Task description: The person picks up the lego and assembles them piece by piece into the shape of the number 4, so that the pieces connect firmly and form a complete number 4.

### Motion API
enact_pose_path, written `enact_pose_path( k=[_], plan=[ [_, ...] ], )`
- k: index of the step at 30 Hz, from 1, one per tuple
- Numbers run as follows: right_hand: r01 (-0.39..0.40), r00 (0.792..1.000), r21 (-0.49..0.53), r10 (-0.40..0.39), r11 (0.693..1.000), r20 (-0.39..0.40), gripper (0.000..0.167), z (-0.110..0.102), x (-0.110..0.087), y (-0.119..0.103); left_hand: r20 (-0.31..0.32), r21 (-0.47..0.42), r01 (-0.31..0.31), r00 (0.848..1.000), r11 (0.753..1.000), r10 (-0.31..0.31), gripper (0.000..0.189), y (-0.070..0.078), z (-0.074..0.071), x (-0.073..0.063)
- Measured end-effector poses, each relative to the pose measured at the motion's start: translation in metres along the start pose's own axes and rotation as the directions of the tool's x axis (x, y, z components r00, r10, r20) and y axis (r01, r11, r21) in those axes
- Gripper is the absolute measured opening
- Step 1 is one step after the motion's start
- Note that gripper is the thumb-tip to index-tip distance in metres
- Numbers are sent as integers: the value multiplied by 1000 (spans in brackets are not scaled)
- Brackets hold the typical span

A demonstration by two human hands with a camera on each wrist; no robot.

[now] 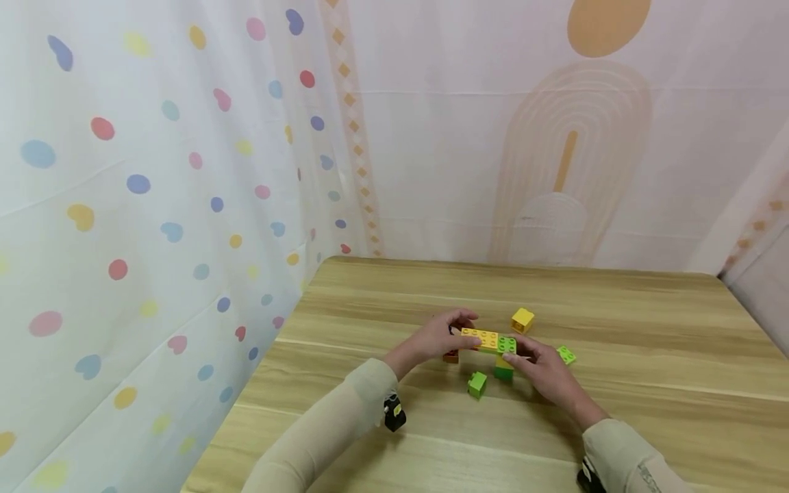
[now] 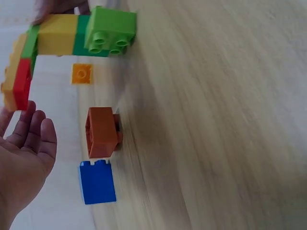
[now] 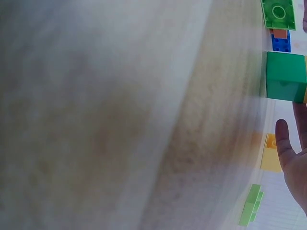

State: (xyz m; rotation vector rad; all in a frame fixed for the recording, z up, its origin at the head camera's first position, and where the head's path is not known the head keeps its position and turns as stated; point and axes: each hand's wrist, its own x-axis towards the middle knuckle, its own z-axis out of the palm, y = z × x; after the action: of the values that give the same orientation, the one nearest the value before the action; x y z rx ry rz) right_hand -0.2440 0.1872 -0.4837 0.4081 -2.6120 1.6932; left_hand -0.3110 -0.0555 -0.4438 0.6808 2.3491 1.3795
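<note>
In the head view both hands are at a toy-brick structure over the middle of the table. Its top has a yellow brick (image 1: 483, 337) on the left and a light green brick (image 1: 507, 344) on the right. A red brick (image 2: 21, 84) sits under the yellow one. Below the right end are a yellow and a dark green brick (image 1: 503, 374). My left hand (image 1: 439, 337) pinches the left end, thumb on the yellow brick's near side. At the right end, my right hand (image 1: 545, 366) grips with thumb and fingers; its fingertips are partly hidden.
A loose light green brick (image 1: 477, 385) lies in front of the structure. Behind it are a yellow brick (image 1: 522, 320) and, at right, a light green flat brick (image 1: 566, 355). An orange-brown brick (image 2: 101, 132) and a blue brick (image 2: 97, 183) stand near my left hand.
</note>
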Motion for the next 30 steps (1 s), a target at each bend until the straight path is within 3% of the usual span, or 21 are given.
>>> enact_pose_path(
  k=[7,17,30],
  plan=[
    [18,1000,24,-19,1000,9,42,3,0,1,73,132,-72,995,989,62,62,3,12,2],
    [2,1000,26,-2,1000,12,42,4,0,1,70,159,-81,995,984,71,42,8,15,5],
    [-12,1000,2,12,1000,14,45,-4,-2,2,85,285,-100,993,953,79,41,17,19,12]
  ],
)
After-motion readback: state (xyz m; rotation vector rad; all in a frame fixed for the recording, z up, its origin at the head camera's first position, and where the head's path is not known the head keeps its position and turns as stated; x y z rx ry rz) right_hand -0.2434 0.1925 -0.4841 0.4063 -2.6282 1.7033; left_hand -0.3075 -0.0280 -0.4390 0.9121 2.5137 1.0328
